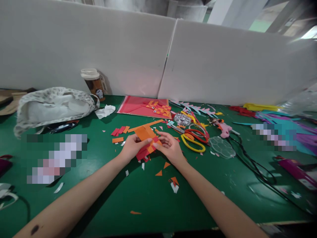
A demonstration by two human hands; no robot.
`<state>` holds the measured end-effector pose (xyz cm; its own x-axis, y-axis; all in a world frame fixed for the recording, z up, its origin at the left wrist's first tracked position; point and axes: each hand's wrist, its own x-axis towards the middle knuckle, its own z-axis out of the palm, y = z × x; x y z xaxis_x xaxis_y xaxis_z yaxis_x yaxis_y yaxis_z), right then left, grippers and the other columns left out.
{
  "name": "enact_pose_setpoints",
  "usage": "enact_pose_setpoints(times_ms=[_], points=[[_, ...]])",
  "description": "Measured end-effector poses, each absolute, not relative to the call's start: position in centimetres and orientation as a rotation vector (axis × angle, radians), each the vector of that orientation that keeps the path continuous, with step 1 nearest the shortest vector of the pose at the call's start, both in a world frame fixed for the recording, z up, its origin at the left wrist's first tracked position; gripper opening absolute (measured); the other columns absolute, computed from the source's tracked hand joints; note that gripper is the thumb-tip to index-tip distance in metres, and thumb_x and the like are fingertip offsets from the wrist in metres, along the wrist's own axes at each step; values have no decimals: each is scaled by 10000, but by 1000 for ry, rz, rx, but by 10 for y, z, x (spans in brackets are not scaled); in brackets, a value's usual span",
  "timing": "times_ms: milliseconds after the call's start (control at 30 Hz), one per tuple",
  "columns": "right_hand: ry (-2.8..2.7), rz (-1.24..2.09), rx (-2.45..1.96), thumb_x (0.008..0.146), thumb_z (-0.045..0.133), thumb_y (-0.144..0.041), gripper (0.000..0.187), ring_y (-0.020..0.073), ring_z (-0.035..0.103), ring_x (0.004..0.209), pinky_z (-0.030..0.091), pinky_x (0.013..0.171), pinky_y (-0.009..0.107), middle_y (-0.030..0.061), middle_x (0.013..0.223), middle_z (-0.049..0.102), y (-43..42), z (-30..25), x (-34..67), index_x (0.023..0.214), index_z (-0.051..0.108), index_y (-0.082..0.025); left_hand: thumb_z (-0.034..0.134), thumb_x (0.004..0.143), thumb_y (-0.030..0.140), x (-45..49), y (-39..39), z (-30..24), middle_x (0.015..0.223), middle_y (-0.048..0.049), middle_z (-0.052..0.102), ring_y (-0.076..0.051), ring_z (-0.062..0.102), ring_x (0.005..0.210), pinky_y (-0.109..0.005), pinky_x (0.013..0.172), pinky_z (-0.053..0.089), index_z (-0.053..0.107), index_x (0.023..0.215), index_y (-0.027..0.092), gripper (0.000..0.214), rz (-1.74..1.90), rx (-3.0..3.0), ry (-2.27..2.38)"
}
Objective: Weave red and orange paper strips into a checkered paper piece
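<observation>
Between my two hands is a woven piece of orange and red paper strips [145,135], held just above the green table. My left hand [131,145] pinches its left side, thumb lying on top. On the right, my right hand [169,145] grips the other edge with its thumb pressed on the checkered part. Short red and orange paper pieces [118,131] lie beyond my left hand, with a long orange strip [138,127] behind the weave. Orange paper scraps [158,173] are scattered nearer me. Fingers under the paper are partly hidden.
Yellow-handled scissors [193,142] and red-handled scissors [199,133] lie right of my hands. Behind is a red sheet [136,105] bearing woven paper fish [158,108]. A pink glue gun [225,129] trails a black cable. A cup [93,84] and cloth bag [55,107] stand back left.
</observation>
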<state>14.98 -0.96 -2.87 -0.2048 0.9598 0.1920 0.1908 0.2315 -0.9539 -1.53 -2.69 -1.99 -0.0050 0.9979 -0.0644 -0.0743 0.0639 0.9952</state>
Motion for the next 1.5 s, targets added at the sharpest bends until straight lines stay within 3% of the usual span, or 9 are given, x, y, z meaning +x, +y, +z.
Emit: enact_pose_setpoints(times_ms=[233, 500, 700, 833, 967, 1133, 1500], points=[[-1553, 1071, -1088, 672, 688, -339, 360, 167, 630, 729, 509, 680, 307, 39, 779, 648, -9, -28, 150, 986, 588, -196, 726, 644, 296, -15, -28, -17, 490, 36, 577, -50, 434, 397, -181, 401, 329, 615, 618, 137, 196, 1235, 1056, 1196], [-1550, 1083, -1049, 657, 705, -348, 282, 184, 637, 766, 511, 709, 328, 56, 791, 676, -8, -29, 151, 875, 626, -186, 714, 647, 316, -17, -29, -16, 417, 60, 476, -33, 339, 363, -188, 374, 246, 538, 500, 135, 292, 1214, 1173, 1213], [-1534, 1087, -1062, 645, 717, -342, 302, 190, 639, 782, 512, 685, 311, 58, 798, 678, -10, -28, 150, 887, 628, -186, 713, 642, 340, -16, -27, -22, 493, 26, 569, -58, 429, 408, -185, 395, 299, 630, 627, 132, 224, 1202, 1209, 1233], [-1517, 1061, -1077, 648, 711, -347, 270, 184, 640, 751, 509, 663, 301, 47, 755, 668, -10, -27, 149, 847, 631, -181, 711, 644, 332, -15, -26, -24, 671, -37, 682, -113, 567, 544, -201, 476, 400, 681, 771, 144, 229, 1159, 1238, 1189], [-1549, 1057, -1055, 654, 706, -340, 252, 170, 637, 710, 506, 646, 294, 33, 736, 666, -11, -27, 149, 839, 633, -185, 721, 633, 359, -16, -26, -24, 846, -55, 701, -143, 618, 673, -227, 582, 465, 666, 891, 162, 329, 1208, 1199, 1143], [-1635, 1090, -1045, 665, 694, -362, 218, 164, 629, 677, 504, 634, 300, 33, 738, 672, -13, -28, 148, 790, 636, -193, 713, 640, 364, -18, -26, -28, 749, -35, 684, -137, 605, 635, -238, 592, 476, 658, 743, 141, 252, 1223, 1131, 1125], [-1642, 1093, -1077, 666, 681, -380, 202, 171, 637, 659, 507, 637, 317, 33, 709, 682, -9, -31, 147, 740, 650, -195, 741, 595, 341, -18, -26, -29, 706, -16, 670, -139, 602, 631, -242, 590, 471, 670, 742, 141, 258, 1259, 1051, 1141]])
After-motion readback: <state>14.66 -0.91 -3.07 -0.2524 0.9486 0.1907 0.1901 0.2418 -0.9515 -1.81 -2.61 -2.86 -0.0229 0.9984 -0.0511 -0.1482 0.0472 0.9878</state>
